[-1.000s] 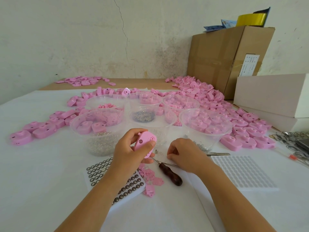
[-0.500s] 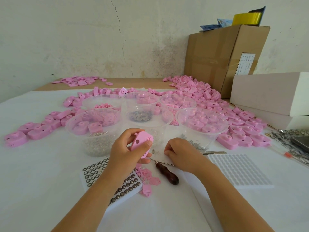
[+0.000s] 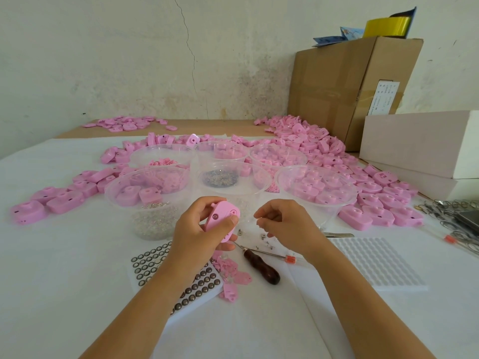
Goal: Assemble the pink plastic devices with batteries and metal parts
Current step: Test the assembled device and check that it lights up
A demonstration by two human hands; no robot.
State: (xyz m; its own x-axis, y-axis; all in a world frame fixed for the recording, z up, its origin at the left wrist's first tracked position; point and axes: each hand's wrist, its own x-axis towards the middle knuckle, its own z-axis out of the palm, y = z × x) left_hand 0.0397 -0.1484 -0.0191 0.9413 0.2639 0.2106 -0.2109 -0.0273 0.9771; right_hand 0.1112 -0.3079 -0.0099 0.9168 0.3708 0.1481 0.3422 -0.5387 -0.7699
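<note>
Nearest to me, my left forearm lay over the tray of button batteries (image 3: 201,284) on the white table cover (image 3: 51,281). Just to its right sat a little heap of pink scraps (image 3: 233,277), and beside that the awl (image 3: 262,267) with its dark wooden handle, tip pointing back toward my left hand. A white gridded tray (image 3: 375,263) lay further right.

Above these, my left hand (image 3: 197,229) was curled round the pink device (image 3: 223,221), thumb pressed on its face and fingers behind it, holding it tilted up off the table. My right hand (image 3: 287,225) was raised beside it, not touching it, fingers curled, thumb and forefinger pinched on a tiny piece (image 3: 257,219) too small to name. Under and between my hands, small metal parts (image 3: 265,239) were scattered on the cover, and the tweezers (image 3: 339,235) poked out from behind my right wrist.

Beyond stood the clear bowls: the left bowl (image 3: 121,200) held metal bits and pink shells, the middle bowl (image 3: 204,161) dark bits, the right bowl (image 3: 348,200) more shells. Loose pink shells (image 3: 375,203) spread across the table around them. Metal rings (image 3: 453,211) lay at the far right edge. Behind were a white box (image 3: 420,141) and a cardboard box (image 3: 350,86) with a yellow tape roll (image 3: 383,23) on top.
</note>
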